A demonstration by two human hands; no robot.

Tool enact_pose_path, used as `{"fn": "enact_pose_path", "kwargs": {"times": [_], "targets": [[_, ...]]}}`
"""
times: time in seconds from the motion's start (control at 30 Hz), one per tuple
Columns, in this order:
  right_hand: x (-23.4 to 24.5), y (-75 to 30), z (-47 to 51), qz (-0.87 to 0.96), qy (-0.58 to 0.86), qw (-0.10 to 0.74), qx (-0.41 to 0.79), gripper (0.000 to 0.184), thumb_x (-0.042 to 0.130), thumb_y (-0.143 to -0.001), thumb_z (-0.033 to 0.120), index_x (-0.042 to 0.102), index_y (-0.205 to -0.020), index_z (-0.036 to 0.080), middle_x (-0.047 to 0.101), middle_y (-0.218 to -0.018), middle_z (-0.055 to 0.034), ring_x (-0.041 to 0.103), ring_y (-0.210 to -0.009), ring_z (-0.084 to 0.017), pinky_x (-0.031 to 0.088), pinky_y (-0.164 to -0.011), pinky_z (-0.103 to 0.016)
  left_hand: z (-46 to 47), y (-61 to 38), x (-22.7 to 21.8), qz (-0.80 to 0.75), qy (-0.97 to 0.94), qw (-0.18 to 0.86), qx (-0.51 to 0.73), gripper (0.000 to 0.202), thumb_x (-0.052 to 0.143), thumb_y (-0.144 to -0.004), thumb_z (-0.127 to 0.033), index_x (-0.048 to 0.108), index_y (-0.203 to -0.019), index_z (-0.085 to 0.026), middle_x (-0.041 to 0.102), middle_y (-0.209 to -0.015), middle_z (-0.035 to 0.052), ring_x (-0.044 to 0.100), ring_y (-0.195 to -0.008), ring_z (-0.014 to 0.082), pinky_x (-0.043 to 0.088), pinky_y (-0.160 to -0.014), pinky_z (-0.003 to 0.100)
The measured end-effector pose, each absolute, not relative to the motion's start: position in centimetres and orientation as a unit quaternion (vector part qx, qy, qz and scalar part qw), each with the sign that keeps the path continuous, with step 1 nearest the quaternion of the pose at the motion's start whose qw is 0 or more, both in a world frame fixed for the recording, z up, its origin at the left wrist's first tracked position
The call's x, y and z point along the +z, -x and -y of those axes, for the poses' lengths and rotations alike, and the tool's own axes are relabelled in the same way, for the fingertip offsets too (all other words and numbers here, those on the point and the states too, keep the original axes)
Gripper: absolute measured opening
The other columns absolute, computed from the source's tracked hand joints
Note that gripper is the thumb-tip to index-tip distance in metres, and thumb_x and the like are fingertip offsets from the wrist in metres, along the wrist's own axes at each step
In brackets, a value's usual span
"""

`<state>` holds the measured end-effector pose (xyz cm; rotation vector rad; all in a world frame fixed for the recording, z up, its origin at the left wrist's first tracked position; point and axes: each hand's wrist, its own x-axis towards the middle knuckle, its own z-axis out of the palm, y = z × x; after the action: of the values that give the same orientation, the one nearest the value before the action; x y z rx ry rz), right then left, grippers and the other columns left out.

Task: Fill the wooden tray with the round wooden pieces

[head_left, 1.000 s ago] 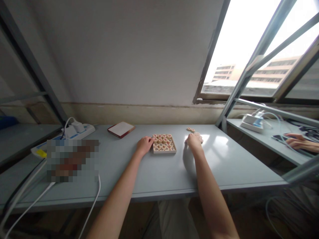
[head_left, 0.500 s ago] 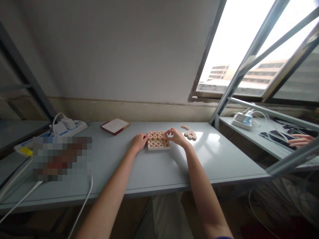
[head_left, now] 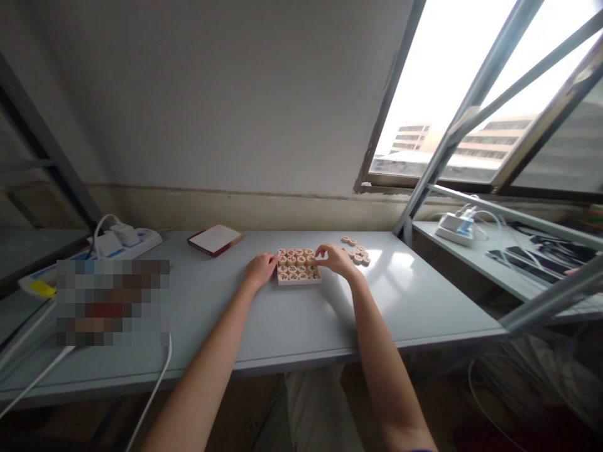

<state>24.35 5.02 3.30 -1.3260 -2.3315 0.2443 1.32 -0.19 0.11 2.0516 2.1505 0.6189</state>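
Right grip (head_left: 332, 258) meets boxed discs (head_left: 293, 269) on grey desk (head_left: 287, 320) by window (head_left: 424, 81).

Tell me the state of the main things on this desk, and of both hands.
Box, open on top, holding rows of round pieces
Loose pieces, most grouped, two apart
Red-edged flat object, lying pale face up
Power strip, plug inserted
Left hand, at the box's left side
Right hand, bent at the box's right edge; grip unclear

Head cam – fwd & down over desk (head_left: 292, 323), wall (head_left: 235, 113) opp.
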Motion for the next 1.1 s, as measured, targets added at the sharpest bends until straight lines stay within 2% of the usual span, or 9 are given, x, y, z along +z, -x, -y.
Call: {"fn": "enact_pose_path", "kwargs": {"times": [0.23, 0.47, 0.67, 0.77, 0.87, 1.0, 1.1], "targets": [[3.6, -23.6, -4.9, 0.861, 0.440, 0.230, 0.108, 0.020, 0.062, -0.070, 0.042, 0.066, -0.075, 0.023, 0.057, -0.075, 0.0002, 0.051, -0.071, -0.014, 0.029, -0.064, -0.024, 0.2, -1.3, 0.1, -0.701, -0.680, 0.048, 0.208, 0.044, 0.028, -0.087, -0.041, 0.065, -0.085, -0.018, 0.066, -0.090, 0.0084, 0.059, -0.081, 0.0170, 0.038, -0.068, 0.023], [3.1, -22.4, -4.2, 0.876, 0.425, 0.220, 0.065, 0.020, 0.055, -0.077, 0.039, 0.068, -0.075, 0.025, 0.059, -0.081, -0.0027, 0.051, -0.081, -0.017, 0.028, -0.075, -0.029, 0.4, -1.4, 0.4, -0.707, -0.674, 0.058, 0.206, 0.043, 0.029, -0.087, -0.040, 0.066, -0.087, -0.019, 0.066, -0.092, 0.0080, 0.059, -0.083, 0.0168, 0.038, -0.069, 0.023], [3.5, -22.6, -4.5, 0.864, 0.446, 0.222, 0.076, 0.022, 0.050, -0.079, 0.037, 0.067, -0.077, 0.023, 0.060, -0.075, -0.0019, 0.052, -0.072, -0.016, 0.032, -0.070, -0.028, 0.3, -1.3, 0.2, -0.697, -0.683, 0.051, 0.213, 0.043, 0.028, -0.087, -0.040, 0.066, -0.085, -0.018, 0.066, -0.089, 0.0085, 0.059, -0.081, 0.0170, 0.038, -0.068, 0.023], [3.1, -23.7, -5.5, 0.825, 0.487, 0.279, 0.066, 0.026, 0.044, -0.082, 0.036, 0.065, -0.087, 0.022, 0.060, -0.087, -0.0044, 0.053, -0.080, -0.018, 0.035, -0.072, -0.029, 0.4, -1.3, 0.3, -0.696, -0.685, 0.050, 0.209, 0.043, 0.028, -0.087, -0.039, 0.065, -0.085, -0.018, 0.066, -0.088, 0.0081, 0.059, -0.080, 0.0166, 0.038, -0.067, 0.023], [1.9, -25.3, -6.4, 0.728, 0.613, 0.305, -0.015, 0.031, 0.047, -0.079, 0.031, 0.057, -0.107, 0.022, 0.053, -0.111, -0.0097, 0.044, -0.105, -0.025, 0.032, -0.085, -0.041, 0.5, -1.3, 0.4, -0.695, -0.687, 0.050, 0.207, 0.042, 0.028, -0.087, -0.039, 0.065, -0.085, -0.019, 0.066, -0.090, 0.0080, 0.058, -0.081, 0.0166, 0.038, -0.068, 0.023], [0.1, -26.8, -6.9, 0.638, 0.739, 0.214, -0.043, 0.047, 0.046, -0.078, 0.029, 0.044, -0.122, 0.012, 0.037, -0.129, -0.0200, 0.027, -0.121, -0.033, 0.022, -0.091, -0.057, 0.6, -1.3, 0.4, -0.695, -0.688, 0.045, 0.205, 0.043, 0.027, -0.087, -0.039, 0.065, -0.084, -0.019, 0.065, -0.092, 0.0080, 0.058, -0.083, 0.0164, 0.038, -0.070, 0.023], [-0.4, -26.8, -7.0, 0.667, 0.724, 0.171, -0.024, 0.042, 0.039, -0.082, 0.026, 0.047, -0.120, 0.011, 0.036, -0.129, -0.0218, 0.029, -0.120, -0.033, 0.027, -0.089, -0.056, 0.5, -1.3, 0.2, -0.694, -0.688, 0.044, 0.209, 0.042, 0.027, -0.087, -0.039, 0.065, -0.084, -0.019, 0.065, -0.092, 0.0080, 0.058, -0.083, 0.0166, 0.037, -0.070, 0.023]]}}
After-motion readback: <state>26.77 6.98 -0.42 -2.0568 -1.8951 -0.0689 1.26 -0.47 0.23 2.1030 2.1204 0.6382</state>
